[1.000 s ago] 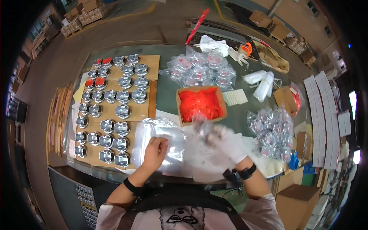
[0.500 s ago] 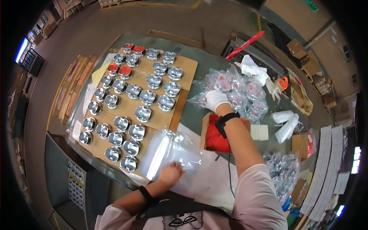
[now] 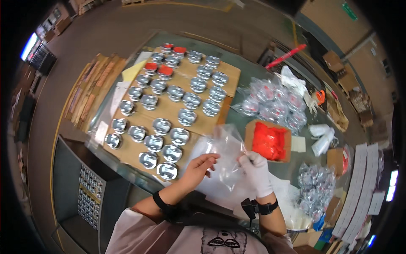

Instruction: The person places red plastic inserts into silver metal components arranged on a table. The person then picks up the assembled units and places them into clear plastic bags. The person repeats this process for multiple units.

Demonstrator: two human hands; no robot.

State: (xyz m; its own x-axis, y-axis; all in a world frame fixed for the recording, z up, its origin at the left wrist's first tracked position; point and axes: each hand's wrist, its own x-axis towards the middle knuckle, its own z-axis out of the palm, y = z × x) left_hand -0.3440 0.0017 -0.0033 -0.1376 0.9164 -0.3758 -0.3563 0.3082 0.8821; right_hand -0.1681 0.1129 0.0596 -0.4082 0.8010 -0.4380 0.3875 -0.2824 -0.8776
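Note:
A clear plastic bag (image 3: pixel 230 163) hangs above the front of the table. My right hand (image 3: pixel 256 171), in a white glove, pinches its right edge between thumb and fingers. My bare left hand (image 3: pixel 198 170) is at the bag's left side, its fingers partly bent and apart; whether the fingertips touch the film is hard to tell. Under and behind the hands lies a stack of clear bags (image 3: pixel 202 148). To the left, rows of shiny metal pistons (image 3: pixel 162 126) stand on a cardboard sheet (image 3: pixel 139 156), a few with red tops (image 3: pixel 165 70).
Beyond my right hand stands a cardboard box (image 3: pixel 248 137) of red packets (image 3: pixel 269 142). Bagged pistons (image 3: pixel 275 99) are heaped behind it, with another heap (image 3: pixel 316 190) at right. White rolls (image 3: pixel 322 139), a cloth (image 3: pixel 292 80) and orange-handled scissors (image 3: pixel 320 97) lie along the right side.
My right hand has come back from the bagged pistons to the front and now grips a clear bag. My left hand has lifted off the bag stack. The view has shifted.

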